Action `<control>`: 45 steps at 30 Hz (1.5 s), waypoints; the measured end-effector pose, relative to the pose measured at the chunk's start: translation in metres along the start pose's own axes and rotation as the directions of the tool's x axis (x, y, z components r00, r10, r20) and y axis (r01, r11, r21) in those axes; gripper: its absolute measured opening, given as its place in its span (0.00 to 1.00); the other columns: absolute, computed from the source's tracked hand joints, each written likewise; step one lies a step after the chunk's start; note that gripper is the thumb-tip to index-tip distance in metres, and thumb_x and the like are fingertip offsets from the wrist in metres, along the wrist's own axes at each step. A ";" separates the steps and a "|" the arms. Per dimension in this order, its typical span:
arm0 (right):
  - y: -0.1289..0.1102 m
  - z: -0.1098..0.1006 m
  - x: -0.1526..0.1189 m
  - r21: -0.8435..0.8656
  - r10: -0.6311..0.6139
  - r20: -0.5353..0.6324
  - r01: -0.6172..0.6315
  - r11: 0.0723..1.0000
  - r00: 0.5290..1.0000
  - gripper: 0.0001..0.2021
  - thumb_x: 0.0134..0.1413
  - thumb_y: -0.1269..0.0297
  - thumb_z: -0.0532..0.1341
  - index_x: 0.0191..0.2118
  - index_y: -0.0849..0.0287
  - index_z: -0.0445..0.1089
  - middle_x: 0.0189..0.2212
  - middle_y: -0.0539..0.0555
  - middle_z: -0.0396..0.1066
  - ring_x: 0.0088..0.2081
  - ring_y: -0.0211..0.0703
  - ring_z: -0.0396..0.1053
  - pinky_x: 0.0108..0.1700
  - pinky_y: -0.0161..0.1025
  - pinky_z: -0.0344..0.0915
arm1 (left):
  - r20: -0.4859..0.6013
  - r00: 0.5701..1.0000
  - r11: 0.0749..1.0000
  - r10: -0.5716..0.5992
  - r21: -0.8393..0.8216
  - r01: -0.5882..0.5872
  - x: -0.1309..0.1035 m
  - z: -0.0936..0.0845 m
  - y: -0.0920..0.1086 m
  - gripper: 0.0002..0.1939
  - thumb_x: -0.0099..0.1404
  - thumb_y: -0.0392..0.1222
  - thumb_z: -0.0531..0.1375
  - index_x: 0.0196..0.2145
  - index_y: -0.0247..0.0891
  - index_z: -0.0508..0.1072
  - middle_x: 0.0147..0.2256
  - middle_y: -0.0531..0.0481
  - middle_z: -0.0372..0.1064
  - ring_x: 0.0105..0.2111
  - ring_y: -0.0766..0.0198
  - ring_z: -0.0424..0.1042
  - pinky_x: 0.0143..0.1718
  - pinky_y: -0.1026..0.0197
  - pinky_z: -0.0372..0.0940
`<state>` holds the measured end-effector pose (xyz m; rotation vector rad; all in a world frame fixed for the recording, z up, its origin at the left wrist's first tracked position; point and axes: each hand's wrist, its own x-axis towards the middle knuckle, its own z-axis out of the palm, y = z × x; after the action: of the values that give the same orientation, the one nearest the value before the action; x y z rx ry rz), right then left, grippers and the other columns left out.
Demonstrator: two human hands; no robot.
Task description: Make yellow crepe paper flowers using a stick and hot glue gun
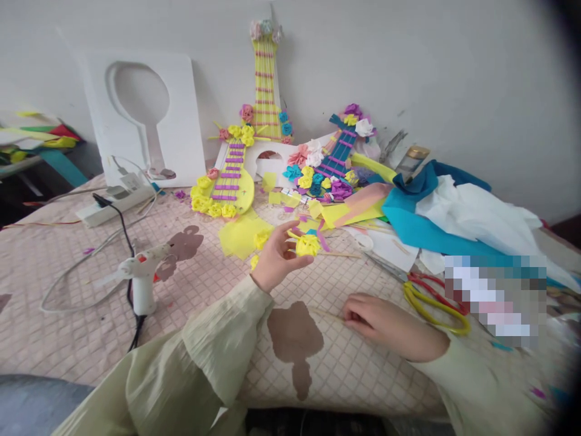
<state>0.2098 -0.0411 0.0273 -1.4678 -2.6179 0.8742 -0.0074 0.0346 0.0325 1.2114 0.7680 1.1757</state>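
My left hand [282, 257] is curled round a yellow crepe-paper flower [307, 244], which sits between the thumb and fingers. More yellow paper flowers [262, 239] lie just behind that hand, beside a yellow paper sheet [238, 236]. My right hand [374, 321] rests low over the table with its fingers closed on a thin wooden stick [325, 313], whose free end points left. Scissors [436, 300] with red and yellow handles lie beyond the right forearm.
A white glue gun [143, 275] stands at left near a power strip [115, 203] with trailing cords. Flower-trimmed toy guitars [233, 175] and a white cut-out board [181, 121] lean at the wall. Blue crepe paper [422, 233] and scraps crowd the right.
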 end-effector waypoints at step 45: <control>-0.011 -0.009 0.063 0.556 0.101 -0.667 0.403 0.727 0.738 0.08 0.46 0.65 0.63 0.36 0.56 0.70 0.35 0.53 0.68 0.34 0.39 0.67 0.34 0.39 0.68 | 0.086 0.980 0.932 0.178 0.305 -0.196 -0.015 0.009 -0.021 0.07 0.59 0.39 0.59 0.37 0.36 0.68 0.35 0.46 0.68 0.35 0.63 0.68 0.37 0.60 0.65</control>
<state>0.1685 0.0085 0.0248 -1.0331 -1.5968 0.9109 0.0022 0.0188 0.0119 1.6037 0.8310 1.1975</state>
